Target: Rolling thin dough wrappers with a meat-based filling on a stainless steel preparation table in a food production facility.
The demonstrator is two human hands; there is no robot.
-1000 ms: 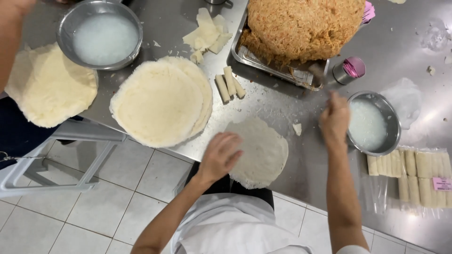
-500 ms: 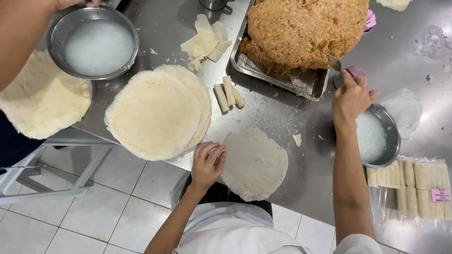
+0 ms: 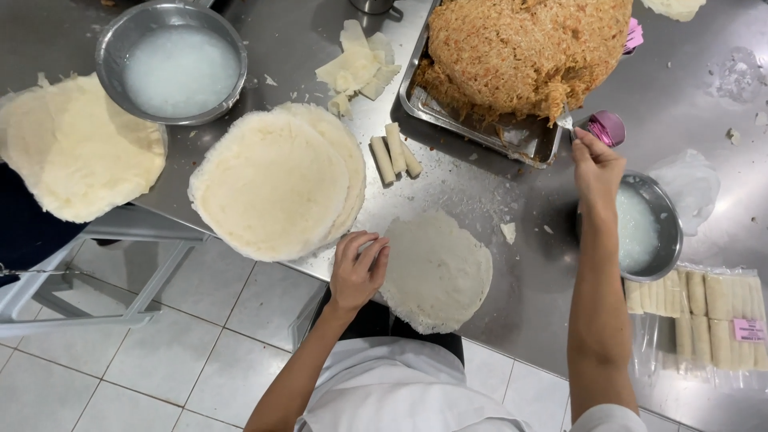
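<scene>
Beside the clear packet (image 3: 704,316) with its pink label (image 3: 748,330), right hand (image 3: 594,164) pinches shut; left hand (image 3: 358,270) lies open on wrapper (image 3: 438,272).

The left hand (image 3: 358,270) sits at the lower middle of the frame, palm down, fingers curled and pressed flat, forearm running down to the bottom edge. The right hand (image 3: 594,164) is at the upper right, fingers pinched together, arm stretched straight up from the bottom right.

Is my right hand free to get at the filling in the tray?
Probably yes. The right hand hovers just beside the tray, and nothing lies between it and the filling.
</scene>
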